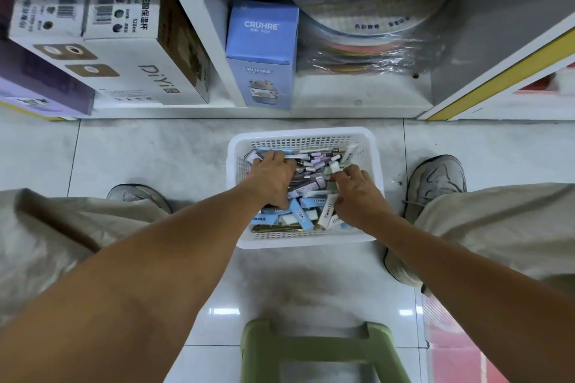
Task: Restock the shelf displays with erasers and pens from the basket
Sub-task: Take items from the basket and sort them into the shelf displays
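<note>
Nearest, at 6 o'clock, stands a green stool on the tiled floor. Both bare forearms run up from the lower corners toward the middle, over beige trouser legs at 9 and 3 o'clock. A grey shoe sits at 3 o'clock, just beside the basket; another shoe peeks out at 9 o'clock.

Between the shoes, at the centre, a white basket rests on the floor. It holds a jumble of erasers in blue and white sleeves on the near side and pens with lilac and pale caps on the far side.

The left hand lies palm-down in the basket's left half, its fingers curled down into the pile at the far left corner; what they hold, if anything, I cannot tell. The right hand is in the right half, its fingers bent and pinching a pale eraser at its tip.

Beyond the basket, at 12 o'clock, runs the white bottom shelf. A blue carton marked CRUHRE stands upright on it, beside a plastic-wrapped stack of coloured discs at 1 o'clock. At 10 o'clock, past a white divider, lie white boxes, and a purple box at the far left.
</note>
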A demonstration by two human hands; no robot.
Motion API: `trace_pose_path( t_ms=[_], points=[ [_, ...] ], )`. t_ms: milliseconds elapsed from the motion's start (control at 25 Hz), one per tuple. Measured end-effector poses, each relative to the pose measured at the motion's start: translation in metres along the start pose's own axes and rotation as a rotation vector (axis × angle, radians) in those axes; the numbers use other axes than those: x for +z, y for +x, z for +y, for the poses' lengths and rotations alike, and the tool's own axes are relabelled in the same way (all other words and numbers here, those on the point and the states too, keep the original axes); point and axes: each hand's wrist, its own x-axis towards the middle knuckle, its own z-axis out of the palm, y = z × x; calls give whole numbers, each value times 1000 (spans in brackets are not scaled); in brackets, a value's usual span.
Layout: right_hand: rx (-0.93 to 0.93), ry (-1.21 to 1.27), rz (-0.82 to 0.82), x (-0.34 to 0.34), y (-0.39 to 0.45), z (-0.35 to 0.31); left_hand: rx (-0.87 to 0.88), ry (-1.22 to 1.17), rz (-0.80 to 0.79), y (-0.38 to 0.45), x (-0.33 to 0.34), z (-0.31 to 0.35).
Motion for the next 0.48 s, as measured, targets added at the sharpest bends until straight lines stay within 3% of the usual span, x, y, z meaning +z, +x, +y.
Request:
trace_pose_path(
  t_ms=[200,480],
  points=[
    [3,20,1,1,0,-1,95,-52,98,-7,12,9],
    [0,50,13,2,2,2,40,-302,13,-7,6,2]
  ],
)
